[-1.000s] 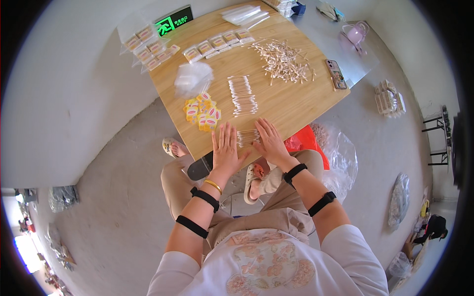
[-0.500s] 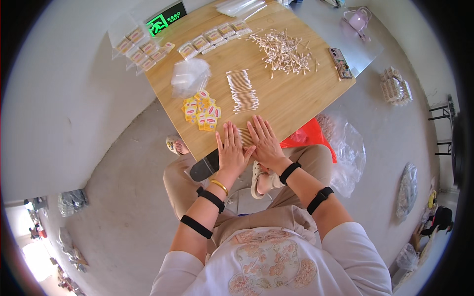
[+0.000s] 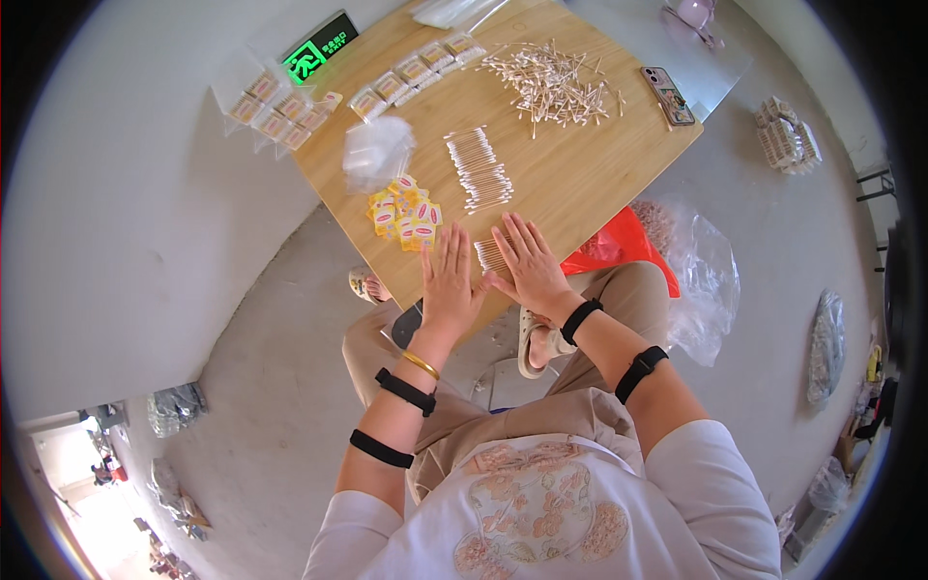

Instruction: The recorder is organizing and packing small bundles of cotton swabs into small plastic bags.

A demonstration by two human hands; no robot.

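At the table's near edge, my left hand (image 3: pixel 449 288) and my right hand (image 3: pixel 532 275) lie at either side of a short row of cotton swabs (image 3: pixel 490 255). Fingers on both are stretched out, pointing away from me, and the thumbs come close together. The right fingers partly cover the row's right end. A longer row of cotton swabs (image 3: pixel 478 172) lies just beyond. Farther back is a loose heap of cotton swabs (image 3: pixel 553 87). Left of my left hand sits a pile of yellow-and-white printed cards (image 3: pixel 406 215).
Clear plastic bags (image 3: pixel 379 157) lie beyond the cards on the wooden table (image 3: pixel 590 174). Small filled packs (image 3: pixel 414 72) line the far left, with more bagged packs (image 3: pixel 274 108) at the left edge. A phone (image 3: pixel 668 97) rests at the right corner. A red bag (image 3: pixel 623 246) hangs below.
My hands have moved slightly apart, uncovering more of the short swab row between them. The whole view has shifted a little; the heap and the longer row look unchanged.
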